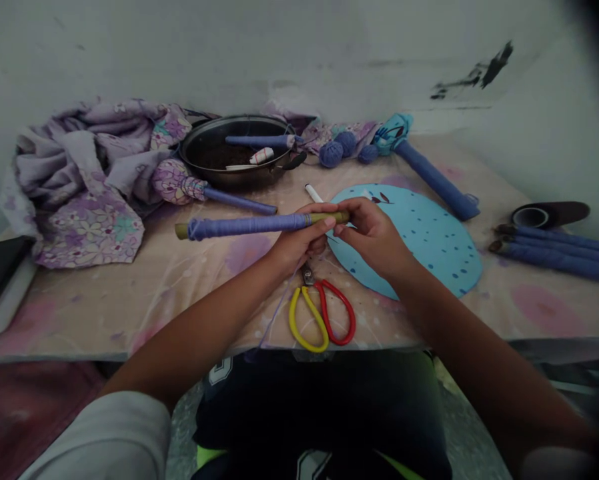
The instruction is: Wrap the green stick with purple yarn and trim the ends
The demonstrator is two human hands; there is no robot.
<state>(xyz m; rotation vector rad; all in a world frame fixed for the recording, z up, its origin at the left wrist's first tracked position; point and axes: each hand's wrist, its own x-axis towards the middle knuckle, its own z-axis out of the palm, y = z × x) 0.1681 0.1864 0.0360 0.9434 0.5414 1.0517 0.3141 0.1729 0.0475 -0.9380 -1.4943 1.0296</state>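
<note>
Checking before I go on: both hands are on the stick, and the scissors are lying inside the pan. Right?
Not quite: the scissors aren't in the pan. The head view shows them on the table, near its front edge. The left hand and right hand are both on the stick, as you say.

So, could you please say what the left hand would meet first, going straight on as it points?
Likely the right hand, just ahead on the brown round stick partly wrapped in purple yarn, though depth here is unclear.
</note>
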